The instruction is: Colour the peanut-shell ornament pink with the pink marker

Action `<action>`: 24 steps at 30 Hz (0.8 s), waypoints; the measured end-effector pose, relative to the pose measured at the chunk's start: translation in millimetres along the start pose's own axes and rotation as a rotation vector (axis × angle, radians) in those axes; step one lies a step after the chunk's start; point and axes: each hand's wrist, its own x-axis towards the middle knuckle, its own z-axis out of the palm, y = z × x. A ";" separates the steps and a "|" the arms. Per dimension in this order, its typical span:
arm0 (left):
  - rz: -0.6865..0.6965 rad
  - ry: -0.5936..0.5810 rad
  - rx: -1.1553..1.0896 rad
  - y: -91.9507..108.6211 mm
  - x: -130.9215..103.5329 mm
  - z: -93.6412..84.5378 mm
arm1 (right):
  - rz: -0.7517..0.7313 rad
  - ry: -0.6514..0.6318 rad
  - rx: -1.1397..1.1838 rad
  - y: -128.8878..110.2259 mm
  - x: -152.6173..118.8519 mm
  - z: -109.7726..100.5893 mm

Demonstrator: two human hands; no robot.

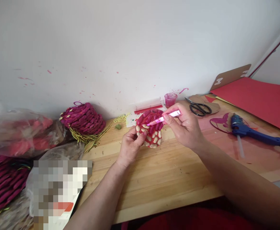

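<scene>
My left hand point(131, 145) pinches the lower left edge of a red piece set with peanuts in their shells point(154, 140). Many of the upper peanuts are magenta, while the lower ones show bare tan shell. In my right hand point(186, 127) is a white and pink marker point(170, 115), gripped like a pen. Its tip points left and down and meets the peanuts near the edge of the magenta area, though whether it touches is hard to tell. Behind the piece stands a small clear cup stained with magenta paint point(170, 99).
To the right lie black-handled scissors point(200, 108), a blue glue gun point(257, 131) and red sheets point(254, 95). On the left are a magenta woven peanut-like bundle with yellow strings point(84, 119) and plastic bags point(22, 131). A paint-flecked white wall point(101, 48) rises behind the wooden table point(159, 182).
</scene>
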 end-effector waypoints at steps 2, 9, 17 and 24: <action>0.005 0.013 0.004 0.5 0.3 0.2 | 0.004 0.015 -0.020 1.6 0.1 0.1; 0.037 -0.009 0.074 -0.1 -0.2 0.3 | -0.001 0.032 0.057 5.4 -1.0 2.3; 0.019 -0.029 0.035 -3.2 0.7 -1.9 | 0.026 0.029 0.066 6.1 -0.6 1.4; 0.029 -0.006 0.007 -3.5 2.4 -2.4 | 0.018 0.022 0.016 7.0 0.3 2.9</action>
